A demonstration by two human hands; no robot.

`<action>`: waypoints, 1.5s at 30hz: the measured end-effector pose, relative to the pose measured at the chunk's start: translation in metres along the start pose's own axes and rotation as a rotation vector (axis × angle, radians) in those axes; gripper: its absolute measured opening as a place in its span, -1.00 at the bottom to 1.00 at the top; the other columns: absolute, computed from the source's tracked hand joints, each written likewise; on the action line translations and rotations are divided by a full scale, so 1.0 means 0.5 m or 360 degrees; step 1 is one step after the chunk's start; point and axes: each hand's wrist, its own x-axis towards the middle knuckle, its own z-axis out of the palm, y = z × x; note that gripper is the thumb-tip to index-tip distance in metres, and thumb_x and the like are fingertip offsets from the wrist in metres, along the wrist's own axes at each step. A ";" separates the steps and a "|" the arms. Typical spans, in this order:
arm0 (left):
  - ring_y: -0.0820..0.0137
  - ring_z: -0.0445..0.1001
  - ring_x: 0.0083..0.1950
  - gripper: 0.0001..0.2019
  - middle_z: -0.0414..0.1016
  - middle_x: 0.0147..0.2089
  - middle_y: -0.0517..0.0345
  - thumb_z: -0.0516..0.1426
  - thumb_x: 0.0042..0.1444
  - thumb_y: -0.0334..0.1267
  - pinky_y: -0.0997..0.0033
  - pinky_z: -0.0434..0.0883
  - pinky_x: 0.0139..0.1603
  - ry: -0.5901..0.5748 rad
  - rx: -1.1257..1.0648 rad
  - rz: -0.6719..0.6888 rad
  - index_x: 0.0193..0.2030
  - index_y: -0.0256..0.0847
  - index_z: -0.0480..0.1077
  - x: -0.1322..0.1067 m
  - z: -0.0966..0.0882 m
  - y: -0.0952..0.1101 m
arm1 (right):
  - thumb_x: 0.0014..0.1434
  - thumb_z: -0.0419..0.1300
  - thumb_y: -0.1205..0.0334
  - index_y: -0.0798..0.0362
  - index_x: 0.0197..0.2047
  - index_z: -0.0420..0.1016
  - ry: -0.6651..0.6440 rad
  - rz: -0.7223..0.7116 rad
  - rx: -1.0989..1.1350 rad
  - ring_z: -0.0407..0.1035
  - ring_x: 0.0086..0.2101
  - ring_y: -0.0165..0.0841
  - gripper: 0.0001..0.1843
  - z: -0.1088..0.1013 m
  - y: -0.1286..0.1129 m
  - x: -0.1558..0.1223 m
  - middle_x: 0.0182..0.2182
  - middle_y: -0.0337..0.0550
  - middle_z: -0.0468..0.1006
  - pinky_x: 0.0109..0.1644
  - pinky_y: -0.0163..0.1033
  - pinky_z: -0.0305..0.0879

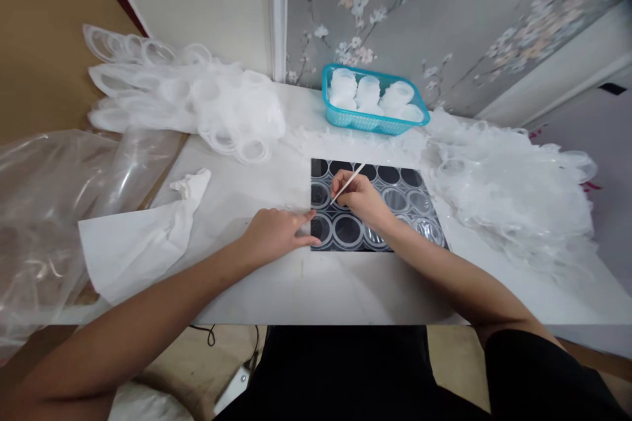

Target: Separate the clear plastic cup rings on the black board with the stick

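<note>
A thin pale stick (349,182) is pinched in my right hand (359,199), its lower tip down on a black sheet (336,208) marked with rows of pale rings. Clear film or discs seem to shine over some of the rings on the right. My left hand (279,233) rests at the sheet's left edge, thumb and fingers apart, fingertips touching the border. Nothing shows in that hand. My right forearm hides part of the sheet's lower right.
Behind the sheet stands a blue basket (375,121) with stacks of white rings (368,89). Translucent rings are heaped at left (197,95) and right (513,177). A crumpled white cloth or paper (143,237) and clear plastic sheeting (44,191) lie at the left.
</note>
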 end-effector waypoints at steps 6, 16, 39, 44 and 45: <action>0.18 0.54 -0.25 -0.31 0.60 -0.27 0.08 -0.04 0.05 0.36 0.39 0.21 -0.39 0.0009 0.0006 0.0005 0.23 0.06 0.28 0.000 0.003 -0.002 | -0.23 0.09 0.45 0.08 -0.54 0.38 -0.0056 0.0153 0.0223 0.13 -0.59 -0.48 -0.87 0.000 -0.016 -0.003 -0.65 -0.34 0.35 -0.50 -0.31 -0.04; 0.17 0.54 -0.24 -0.31 0.60 -0.22 0.09 -0.06 0.06 0.36 0.39 0.21 -0.40 -0.0002 0.0001 0.0018 0.23 0.08 0.27 0.002 0.005 -0.004 | -0.14 0.20 0.38 0.03 -0.29 0.45 -0.0144 0.0287 0.0348 0.29 -0.53 -0.47 -0.74 -0.013 -0.017 -0.009 -0.52 -0.32 0.44 -0.50 -0.35 0.11; 0.18 0.53 -0.25 -0.36 0.59 -0.24 0.06 0.00 0.06 0.32 0.38 0.25 -0.34 0.0012 -0.0021 -0.0002 0.22 0.08 0.29 -0.001 0.003 -0.001 | 0.19 0.18 0.11 0.02 -0.29 0.51 0.0025 -0.0500 -0.0796 0.48 -0.34 -0.30 -0.82 0.011 0.024 -0.033 -0.34 -0.17 0.60 -0.25 -0.20 0.36; 0.19 0.53 -0.26 -0.38 0.59 -0.27 0.08 -0.01 0.07 0.31 0.41 0.22 -0.38 -0.0033 -0.0032 0.0067 0.21 0.10 0.28 0.004 -0.005 -0.003 | 0.25 0.06 0.28 -0.09 -0.25 0.51 -0.0254 -0.0895 -0.1370 0.27 0.13 -0.16 -0.80 0.013 0.037 -0.041 -0.20 -0.16 0.62 0.22 0.07 0.10; 0.20 0.53 -0.27 -0.37 0.59 -0.29 0.08 0.00 0.07 0.31 0.41 0.22 -0.39 -0.0040 -0.0034 0.0088 0.20 0.08 0.29 0.005 -0.007 -0.004 | 0.24 0.06 0.31 -0.10 -0.25 0.50 -0.0275 -0.0936 -0.1501 0.22 0.17 -0.15 -0.80 0.006 0.035 -0.032 -0.17 -0.17 0.61 0.27 0.10 -0.01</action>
